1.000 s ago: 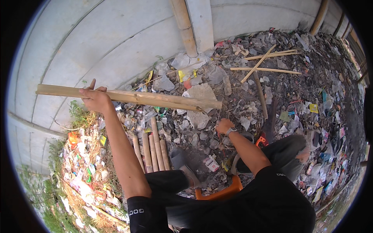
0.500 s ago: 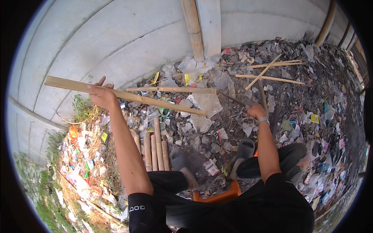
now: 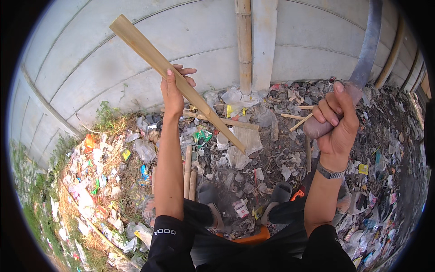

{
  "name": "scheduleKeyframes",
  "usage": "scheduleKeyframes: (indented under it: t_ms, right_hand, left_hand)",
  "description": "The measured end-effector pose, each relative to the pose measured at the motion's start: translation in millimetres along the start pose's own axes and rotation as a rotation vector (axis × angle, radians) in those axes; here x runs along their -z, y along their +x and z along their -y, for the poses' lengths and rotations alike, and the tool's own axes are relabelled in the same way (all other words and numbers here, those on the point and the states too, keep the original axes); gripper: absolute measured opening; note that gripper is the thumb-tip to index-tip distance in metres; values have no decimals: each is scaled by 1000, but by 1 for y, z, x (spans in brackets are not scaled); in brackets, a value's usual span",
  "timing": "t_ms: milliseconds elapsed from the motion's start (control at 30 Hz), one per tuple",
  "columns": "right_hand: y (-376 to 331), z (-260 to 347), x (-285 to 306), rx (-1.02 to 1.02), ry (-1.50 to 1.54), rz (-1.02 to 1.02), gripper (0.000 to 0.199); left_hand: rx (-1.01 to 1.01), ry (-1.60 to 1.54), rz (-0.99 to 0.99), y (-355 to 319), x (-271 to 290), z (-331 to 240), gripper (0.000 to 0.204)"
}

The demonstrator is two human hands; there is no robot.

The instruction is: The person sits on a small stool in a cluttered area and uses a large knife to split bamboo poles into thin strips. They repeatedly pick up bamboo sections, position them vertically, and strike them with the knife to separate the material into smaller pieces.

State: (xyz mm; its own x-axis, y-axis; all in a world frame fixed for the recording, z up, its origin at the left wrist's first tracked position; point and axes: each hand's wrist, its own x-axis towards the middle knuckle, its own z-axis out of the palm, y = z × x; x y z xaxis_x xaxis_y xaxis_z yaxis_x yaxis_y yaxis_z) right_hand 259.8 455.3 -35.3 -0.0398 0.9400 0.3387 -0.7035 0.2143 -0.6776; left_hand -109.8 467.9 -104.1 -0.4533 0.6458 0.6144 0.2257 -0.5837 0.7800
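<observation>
A long split bamboo strip (image 3: 142, 41) slants in front of me, its upper end at the left against the wall and its lower end down by a pale slab (image 3: 250, 136). My left hand (image 3: 173, 93) is closed on it about midway, thumb on the near face and fingers behind. My right hand (image 3: 336, 120) grips the rounded handle of a machete (image 3: 367, 56), held up at the right with the blade pointing upward. The blade is apart from the strip, and its tip runs out of view.
Another bamboo strip (image 3: 244, 125) lies behind the held one. Cut bamboo pieces (image 3: 187, 170) lie by my left foot, thin sticks (image 3: 297, 116) farther right. An orange stool (image 3: 253, 236) is beneath me. A concrete wall (image 3: 199, 36) with a bamboo pole (image 3: 244, 45) stands ahead; litter covers the ground.
My right hand has risen from low beside the slab, lifting the machete. The held bamboo strip has tilted steeper, its upper end higher, and my left hand has moved right and up.
</observation>
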Motion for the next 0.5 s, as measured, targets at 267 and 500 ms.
scheduleKeyframes:
  t_ms: [267, 500]
  right_hand:
    - [-90, 45, -46, 226, 216, 508, 29]
    - [-94, 15, -13, 331, 492, 805, 60]
  left_hand:
    - [-15, -21, 51, -7, -14, -6, 51]
    - [2, 5, 88, -10, 1, -4, 55]
